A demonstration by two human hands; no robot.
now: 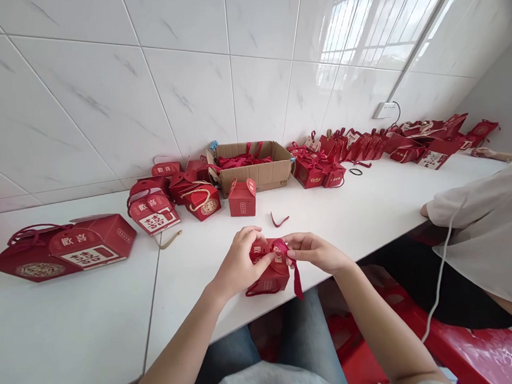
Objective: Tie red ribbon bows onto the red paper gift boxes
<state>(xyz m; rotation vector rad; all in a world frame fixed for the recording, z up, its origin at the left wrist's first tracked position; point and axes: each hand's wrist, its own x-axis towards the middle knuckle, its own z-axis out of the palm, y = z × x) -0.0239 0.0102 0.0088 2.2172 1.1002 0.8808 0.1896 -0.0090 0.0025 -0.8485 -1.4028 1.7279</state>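
Observation:
In front of me at the table's near edge stands a small red gift box with pale printed characters and a red cord along its lower side. My left hand is closed on the box's upper left part, thumb lying across the top. A dark red ribbon is looped at the top of the box, one tail hanging down past its right side. My right hand pinches this ribbon at the box's upper right. Part of the ribbon and the box top is hidden by my fingers.
Behind the box are a cardboard carton of red ribbons, another red box and a ribbon scrap. Red boxes stand at left, more along the wall at right. A person in a white top sits to my right.

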